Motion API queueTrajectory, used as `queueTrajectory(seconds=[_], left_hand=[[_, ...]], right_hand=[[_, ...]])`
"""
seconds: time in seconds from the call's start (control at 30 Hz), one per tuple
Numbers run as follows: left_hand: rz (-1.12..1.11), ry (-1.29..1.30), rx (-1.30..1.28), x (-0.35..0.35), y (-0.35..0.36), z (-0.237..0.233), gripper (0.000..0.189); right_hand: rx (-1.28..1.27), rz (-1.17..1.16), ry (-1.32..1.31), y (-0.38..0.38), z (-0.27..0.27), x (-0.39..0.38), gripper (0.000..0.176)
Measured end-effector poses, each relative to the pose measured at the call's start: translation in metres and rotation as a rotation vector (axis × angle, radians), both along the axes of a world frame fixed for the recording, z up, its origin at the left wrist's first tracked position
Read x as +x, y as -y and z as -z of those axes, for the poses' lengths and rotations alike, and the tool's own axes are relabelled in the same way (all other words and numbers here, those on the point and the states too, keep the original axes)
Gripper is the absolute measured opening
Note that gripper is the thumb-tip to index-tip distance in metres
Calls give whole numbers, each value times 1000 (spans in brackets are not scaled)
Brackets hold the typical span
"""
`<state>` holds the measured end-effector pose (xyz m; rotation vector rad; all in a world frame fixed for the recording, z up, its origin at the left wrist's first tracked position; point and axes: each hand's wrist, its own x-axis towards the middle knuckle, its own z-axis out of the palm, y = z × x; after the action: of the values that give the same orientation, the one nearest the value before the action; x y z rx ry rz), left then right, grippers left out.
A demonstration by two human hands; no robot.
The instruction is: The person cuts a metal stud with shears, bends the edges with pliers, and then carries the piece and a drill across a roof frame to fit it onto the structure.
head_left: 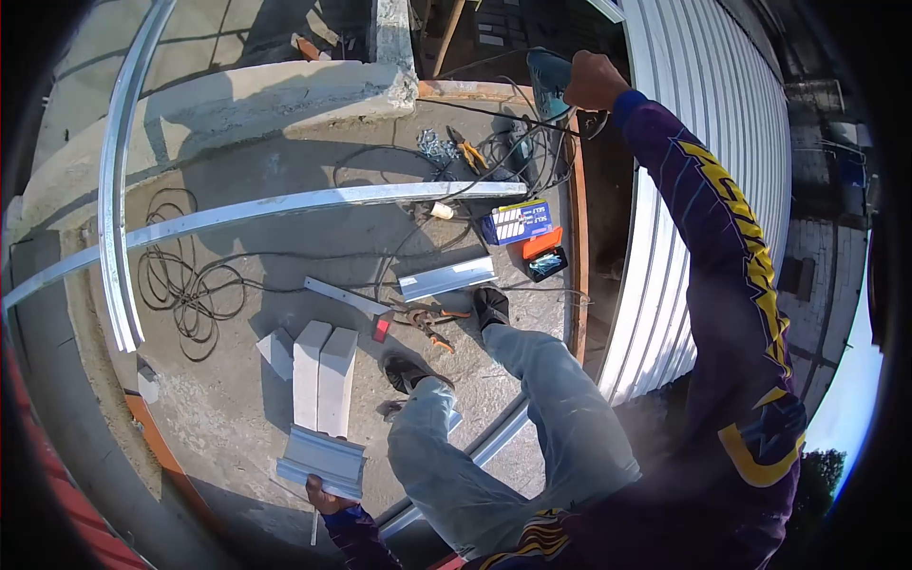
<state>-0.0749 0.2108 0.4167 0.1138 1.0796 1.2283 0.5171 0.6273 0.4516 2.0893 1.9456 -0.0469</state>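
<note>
In the head view my left hand (330, 498) grips a short piece of ribbed metal channel (321, 462) at its lower edge, low in front of white blocks (324, 375). My right arm reaches far out to the upper right. There my right hand (596, 82) is closed on a teal power tool (548, 84) with a dark cord; its exact kind is hard to make out. Below that tool, another dark teal tool (520, 141) lies among cables. A similar cut piece of metal channel (447, 278) rests on the floor near my foot.
Long metal channels (332, 198) cross the concrete floor, with coiled cable (190, 285) at left. Orange-handled pliers (432, 328), yellow pliers (465, 150), loose screws (437, 144), a blue-and-white box (516, 222) and an orange-lidded box (543, 255) lie around. Corrugated sheet (722, 171) stands at right.
</note>
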Motion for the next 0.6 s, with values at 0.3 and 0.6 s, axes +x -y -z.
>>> queueTrajectory(seconds=[0.3, 0.6], left_hand=[[-69, -122, -136, -6, 59, -38, 82], [-3, -278, -216, 9, 48, -51, 79]], right_hand=[[-2, 412, -281, -22, 48, -45, 36], [424, 355, -690, -82, 35, -39, 42]])
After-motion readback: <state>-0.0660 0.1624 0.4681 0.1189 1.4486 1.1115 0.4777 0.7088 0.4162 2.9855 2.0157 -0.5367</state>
